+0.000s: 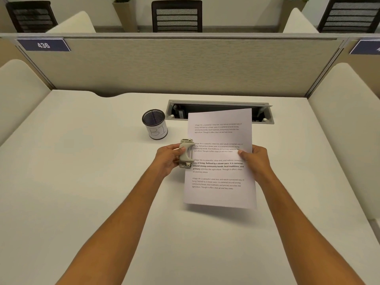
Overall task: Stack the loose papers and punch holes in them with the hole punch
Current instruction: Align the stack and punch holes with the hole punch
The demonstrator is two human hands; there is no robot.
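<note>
A black mesh pen cup (154, 124), labelled "BI" on a white wrap, is placed upright on the white desk (82, 161). Just beside the cup, toward the partition (174, 66), an open cable tray (218, 109) is recessed. A sign (43, 45) marked "436" is mounted on the partition, well apart from the cup.

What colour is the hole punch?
Light grey-beige with metal parts; the hole punch, in the left hand, shows in the head view.

Grey hole punch (186, 153); white papers (220, 161), black print.
</note>
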